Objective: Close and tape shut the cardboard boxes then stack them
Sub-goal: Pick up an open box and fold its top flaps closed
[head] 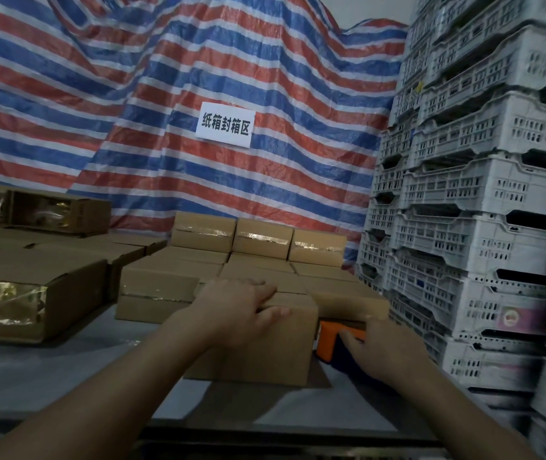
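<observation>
A brown cardboard box [265, 346] stands near the front of the table, its top closed. My left hand [238, 310] grips its upper near edge, fingers over the top and thumb on the front face. My right hand [384, 350] holds an orange and dark blue tape dispenser [334, 340] against the box's right side. Behind them, taped boxes [258, 240] sit in stacked rows.
Larger flat cartons [32, 293] with shiny tape lie at the left. Tall stacks of grey plastic crates [481, 210] fill the right side, close to my right arm. A striped tarp with a white sign [225, 124] hangs behind. The grey table [65, 370] shows at front left.
</observation>
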